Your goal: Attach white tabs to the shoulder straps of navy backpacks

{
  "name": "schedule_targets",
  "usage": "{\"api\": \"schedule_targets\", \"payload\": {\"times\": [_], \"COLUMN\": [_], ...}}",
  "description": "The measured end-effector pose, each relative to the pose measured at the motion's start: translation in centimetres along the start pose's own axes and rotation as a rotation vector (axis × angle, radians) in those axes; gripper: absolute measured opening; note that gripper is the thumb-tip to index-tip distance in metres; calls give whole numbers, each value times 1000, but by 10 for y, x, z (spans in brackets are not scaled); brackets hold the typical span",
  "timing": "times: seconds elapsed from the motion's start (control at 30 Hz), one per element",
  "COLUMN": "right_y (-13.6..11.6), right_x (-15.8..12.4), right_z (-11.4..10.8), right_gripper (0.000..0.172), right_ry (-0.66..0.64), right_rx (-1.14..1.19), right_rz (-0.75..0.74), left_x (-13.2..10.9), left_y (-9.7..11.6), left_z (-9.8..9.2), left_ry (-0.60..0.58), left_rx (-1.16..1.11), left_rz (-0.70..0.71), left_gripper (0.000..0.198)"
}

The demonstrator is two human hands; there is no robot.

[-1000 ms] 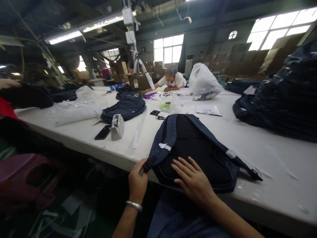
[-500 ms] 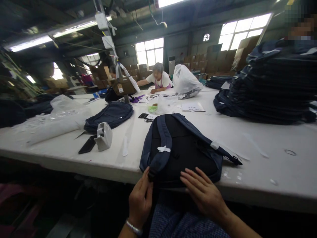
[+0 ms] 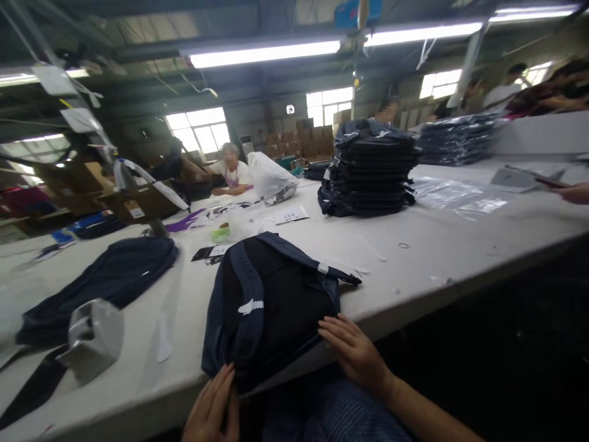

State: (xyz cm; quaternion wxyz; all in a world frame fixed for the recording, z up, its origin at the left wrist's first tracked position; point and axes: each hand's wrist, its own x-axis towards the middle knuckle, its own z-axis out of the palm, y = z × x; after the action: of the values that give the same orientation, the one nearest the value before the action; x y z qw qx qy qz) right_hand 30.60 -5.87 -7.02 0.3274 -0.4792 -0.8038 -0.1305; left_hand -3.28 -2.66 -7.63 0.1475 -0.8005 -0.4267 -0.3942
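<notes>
A dark blue backpack lies at the table's front edge, its black back panel and shoulder straps facing up. A white piece is wrapped around each strap. My left hand touches the bag's lower left corner, its fingers stretched out and the thumb apart below them. At the lower right corner, my right hand rests with straight fingers against the bag's edge. Neither hand is closed around anything.
To the left are a tape dispenser, a dark flat item and another blue backpack. Stacked backpacks stand behind to the right. A white bag and a co-worker are across the table; another person's hand shows far right.
The view has swung to the right, so the backpack and table things sit further left. My left hand has loosened from its pinch by the strap end; my right hand is now at the lower right corner.
</notes>
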Motion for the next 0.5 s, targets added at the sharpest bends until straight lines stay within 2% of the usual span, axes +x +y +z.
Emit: {"api": "schedule_targets", "payload": {"times": [0.1, 0.23, 0.33, 0.43, 0.5], "right_y": [1, -12, -26, -42, -51], "right_x": [5, 19, 43, 77, 95], "right_z": [-9, -13, -5, 16, 34], "right_gripper": [43, 36, 36, 47, 57], "right_ry": [5, -12, -33, -139, -195], "right_rx": [-27, -40, 33, 117, 132], "right_rz": [76, 54, -54, -203, -250], "left_x": [8, 11, 8, 6, 4], "left_y": [13, 21, 19, 9, -1], "left_z": [-2, -8, -16, -18, -16], "left_ry": [12, -26, -25, 56, 100], "left_rx": [-108, -238, -312, -321, -374], "left_rz": [-4, -107, -362, -715, -892], "left_gripper": [44, 31, 29, 30, 33]}}
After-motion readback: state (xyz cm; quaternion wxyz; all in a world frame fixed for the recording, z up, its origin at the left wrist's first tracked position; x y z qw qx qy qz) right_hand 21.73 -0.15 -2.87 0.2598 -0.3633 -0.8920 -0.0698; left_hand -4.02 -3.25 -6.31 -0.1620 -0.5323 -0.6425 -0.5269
